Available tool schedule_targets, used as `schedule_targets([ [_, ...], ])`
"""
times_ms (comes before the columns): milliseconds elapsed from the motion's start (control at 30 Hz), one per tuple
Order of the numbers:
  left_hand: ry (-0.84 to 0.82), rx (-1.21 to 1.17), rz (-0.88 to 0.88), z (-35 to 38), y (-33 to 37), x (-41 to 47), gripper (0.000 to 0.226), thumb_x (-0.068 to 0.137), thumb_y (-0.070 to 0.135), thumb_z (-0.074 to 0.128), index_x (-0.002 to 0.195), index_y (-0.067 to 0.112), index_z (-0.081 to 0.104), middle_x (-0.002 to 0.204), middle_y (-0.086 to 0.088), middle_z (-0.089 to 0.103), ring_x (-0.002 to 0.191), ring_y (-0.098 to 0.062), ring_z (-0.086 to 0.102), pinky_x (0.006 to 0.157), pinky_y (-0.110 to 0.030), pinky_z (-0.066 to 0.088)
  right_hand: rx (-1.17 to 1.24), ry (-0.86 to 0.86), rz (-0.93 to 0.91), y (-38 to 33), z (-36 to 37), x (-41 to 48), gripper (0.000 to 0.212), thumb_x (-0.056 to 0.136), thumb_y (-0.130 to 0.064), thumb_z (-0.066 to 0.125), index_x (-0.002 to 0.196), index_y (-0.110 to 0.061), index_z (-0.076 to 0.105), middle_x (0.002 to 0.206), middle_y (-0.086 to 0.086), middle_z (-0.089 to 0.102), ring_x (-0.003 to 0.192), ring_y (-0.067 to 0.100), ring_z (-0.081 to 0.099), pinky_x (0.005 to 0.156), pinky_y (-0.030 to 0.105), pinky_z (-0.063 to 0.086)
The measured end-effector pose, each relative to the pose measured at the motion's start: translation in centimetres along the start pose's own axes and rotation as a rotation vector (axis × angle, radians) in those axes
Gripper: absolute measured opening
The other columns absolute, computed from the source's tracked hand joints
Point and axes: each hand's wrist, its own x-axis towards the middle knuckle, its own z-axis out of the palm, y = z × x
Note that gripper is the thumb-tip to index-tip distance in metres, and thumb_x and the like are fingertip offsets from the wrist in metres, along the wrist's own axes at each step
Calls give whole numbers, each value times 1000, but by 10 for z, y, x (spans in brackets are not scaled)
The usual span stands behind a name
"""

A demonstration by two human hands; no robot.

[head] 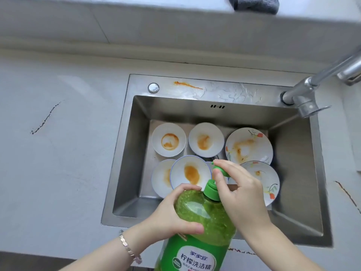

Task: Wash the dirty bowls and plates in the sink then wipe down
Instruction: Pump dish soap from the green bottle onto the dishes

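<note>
Over the sink's (125, 153) near edge, the left hand (173, 212) grips the detergent bottle (205, 218) while the right hand (242, 192) pinches its pump head (219, 170).

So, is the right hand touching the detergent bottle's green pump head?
Touching. The head view shows fingers of the right hand lying over the pump head, thumb just beneath it, with no gap.

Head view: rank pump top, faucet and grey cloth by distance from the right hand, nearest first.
1. Pump top: on the soap bottle, in the right hand's fingers, touching.
2. Faucet: far right corner of the sink rim.
3. Grey cloth: on the ledge behind the counter, at the top of the view.
</note>
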Motion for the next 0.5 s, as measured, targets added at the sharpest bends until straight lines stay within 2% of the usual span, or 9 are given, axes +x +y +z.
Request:
schedule_targets([
  [100, -48, -35, -27, 2, -1, 8, 76, 40, 30, 79, 112, 30, 57, 115, 6, 62, 108, -9, 59, 100, -28, 44, -22, 23, 77, 7, 2, 1, 26, 79, -21, 58, 96, -10, 74, 95, -9, 66, 94, -19, 50, 76, -9, 30],
  [167, -69, -56, -39, 5, -1, 11, 75, 41, 27, 80, 112, 27, 57, 112, 5, 64, 104, -9, 62, 93, -23, 47, -21, 13, 130, 11, 0, 0, 27, 80, -24, 58, 98, -12, 73, 96, -14, 63, 97, -12, 50, 73, -7, 34],
  [300, -86, -78, -48, 9, -3, 15, 74, 43, 25, 81, 113, 25, 57, 107, 9, 66, 101, -10, 63, 88, -20, 47, -28, -17, 198, 17, -7, 0, 17, 84, -13, 67, 100, -15, 73, 96, -20, 59, 75, 2, 59, 65, -2, 40],
  [367, -89, -85, -49, 11, -4, 15, 73, 44, 25, 82, 113, 26, 57, 107, 10, 66, 102, -11, 63, 91, -23, 48, -18, -26, 216, 18, -10, 0, 19, 83, -10, 66, 100, -15, 73, 96, -15, 61, 63, 1, 53, 60, -2, 39],
  [433, -79, -82, -47, 11, -5, 15, 73, 43, 26, 81, 112, 27, 58, 108, 10, 66, 103, -11, 63, 93, -25, 48, -1, -36, 218, 19, -10, -1, 18, 83, -10, 66, 99, -14, 73, 95, -15, 61, 58, -11, 45, 55, -2, 37],
  [500, -62, -80, -46, 12, -6, 13, 74, 42, 28, 81, 112, 26, 58, 108, 10, 65, 103, -9, 62, 91, -21, 46, -1, -58, 227, 19, -8, -5, 17, 83, -12, 67, 98, -16, 74, 93, -17, 62, 54, -14, 47, 57, -1, 36],
])
